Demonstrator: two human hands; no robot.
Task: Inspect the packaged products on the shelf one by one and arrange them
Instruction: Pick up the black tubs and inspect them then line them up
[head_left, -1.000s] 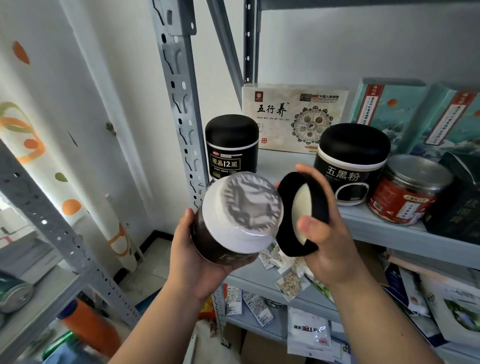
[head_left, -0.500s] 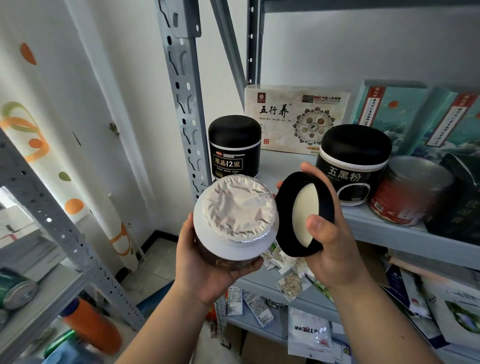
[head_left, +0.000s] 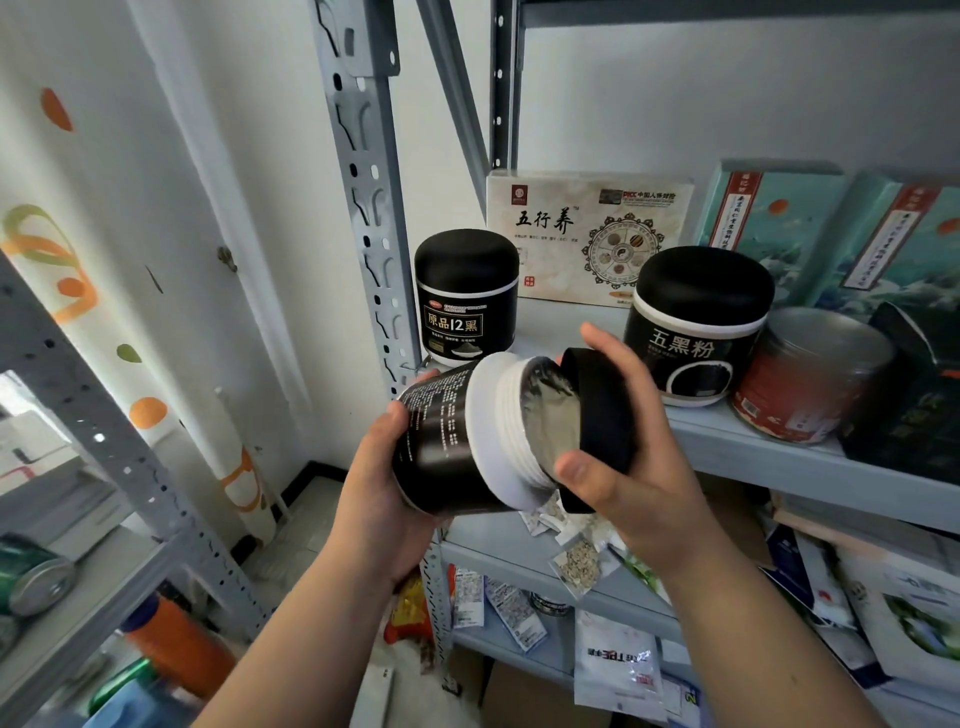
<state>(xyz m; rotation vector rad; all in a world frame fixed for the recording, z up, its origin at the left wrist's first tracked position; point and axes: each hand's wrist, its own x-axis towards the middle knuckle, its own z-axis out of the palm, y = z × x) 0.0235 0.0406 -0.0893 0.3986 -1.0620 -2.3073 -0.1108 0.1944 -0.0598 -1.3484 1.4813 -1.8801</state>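
A black jar (head_left: 441, 441) with a white threaded neck and a foil seal lies tilted on its side in front of the shelf, its mouth pointing right. My left hand (head_left: 382, 488) grips its body from below. My right hand (head_left: 631, 447) holds the black lid (head_left: 602, 415) against the jar's mouth, partly over the foil. On the grey shelf (head_left: 753, 452) behind stand two more black jars (head_left: 467, 296) (head_left: 698, 322), a red tin (head_left: 810, 374), a white box (head_left: 587, 234) and teal boxes (head_left: 769, 223).
A grey slotted upright (head_left: 363, 171) rises just left of the jar. The lower shelf (head_left: 498, 545) carries loose sachets and packets. A second rack (head_left: 78, 395) stands at the left with cans, and an orange bottle (head_left: 182, 644) is below it.
My left hand has turned the jar from foil-up toward me onto its side. My right hand has brought the lid from beside the jar onto its mouth.
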